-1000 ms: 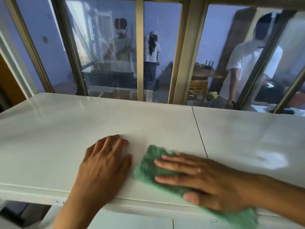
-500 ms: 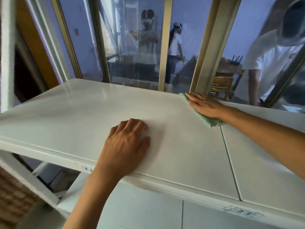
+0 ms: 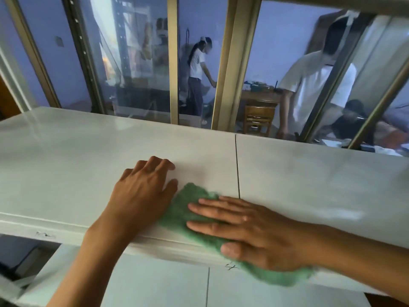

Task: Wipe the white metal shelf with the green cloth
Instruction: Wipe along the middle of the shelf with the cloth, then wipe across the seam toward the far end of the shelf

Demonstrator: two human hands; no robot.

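The white metal shelf (image 3: 66,156) spans the view, with a seam running front to back right of centre. My right hand (image 3: 247,231) lies flat on the green cloth (image 3: 183,209), pressing it onto the shelf's front edge; part of the cloth hangs over that edge. My left hand (image 3: 141,191) rests palm down on the shelf, fingers together, touching the cloth's left side and holding nothing.
A glass window wall with beige frames (image 3: 230,63) rises right behind the shelf's back edge. Beyond the glass stand people, a wooden chair (image 3: 257,120) and a desk. A lower white shelf level (image 3: 155,284) shows below the front edge.
My right hand has pulled the cloth from the back edge near the window to the front edge, beside my left hand. The left hand has stayed flat on the shelf.
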